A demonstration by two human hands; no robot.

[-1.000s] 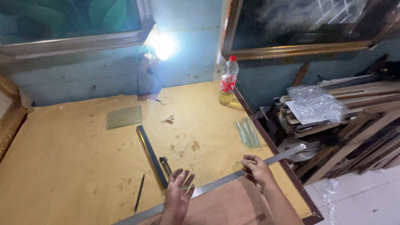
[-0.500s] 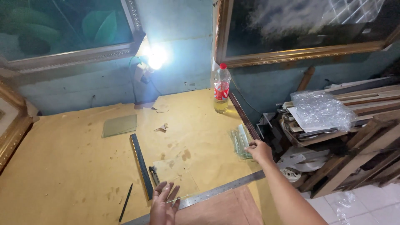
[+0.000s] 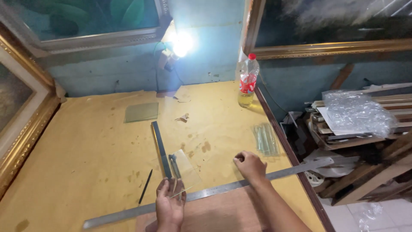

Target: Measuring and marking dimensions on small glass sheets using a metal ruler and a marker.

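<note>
Left fingers: the left hand (image 3: 170,207) has its fingers spread and laid flat, pressing down on a small clear glass pane (image 3: 185,172) at the pane's near edge, just where it meets the ruler.
Right fingers: the right hand (image 3: 249,165) is curled loosely, fingertips bent down onto the long steel ruler (image 3: 214,192); whether it grips the ruler or only pins it, I cannot tell.
Ruler: it lies slanted across the near part of the table, its low end at the left, its far end rising to the right and sticking out past the table edge.
Glass pane: it rests flat on the table just beyond the ruler, between the two hands, nearer the left one.
Cutter: a small grey hand tool (image 3: 174,166) lies on the pane, just above the left fingertips.
Dark bar: a narrow dark strip (image 3: 160,148) lies beside the tool, on its left, pointing away from the person.
Pencil: a thin dark pencil (image 3: 145,186) lies left of the bar, apart from it.
Board: a reddish-brown board (image 3: 223,215) sits under the forearms, on the near side of the ruler.
Table: the yellow-brown stained tabletop (image 3: 86,150) carries everything.
Farther off: a green-tinted glass sheet (image 3: 141,111) lies toward the back, a stack of glass strips (image 3: 266,139) sits near the right edge, and a plastic bottle (image 3: 248,81) with a red cap stands in the back right corner.
</note>
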